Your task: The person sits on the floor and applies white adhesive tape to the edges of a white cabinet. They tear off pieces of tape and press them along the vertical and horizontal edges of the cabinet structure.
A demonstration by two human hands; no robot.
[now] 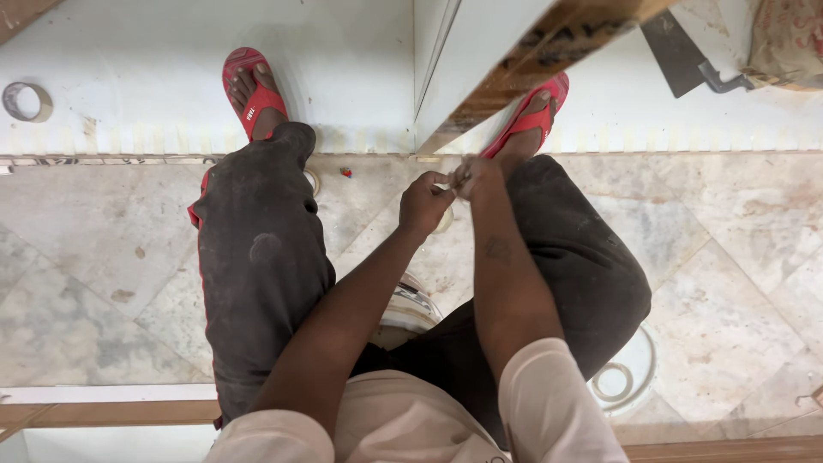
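Marble floor [103, 283] w/ diagonal tiles, white panel [343, 77], tape roll [26, 101], trowel [686, 56]

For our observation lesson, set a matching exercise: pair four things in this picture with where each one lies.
Things:
1. round roll of tape
2. flat metal trowel
3. red rubber sandal
4. white round lid

Places:
A. top right, on the white surface
B. bottom right, on the marble floor
C. far left, on the white surface
D. on the person's foot, upper left

Pairs: 1-C, 2-A, 3-D, 4-B
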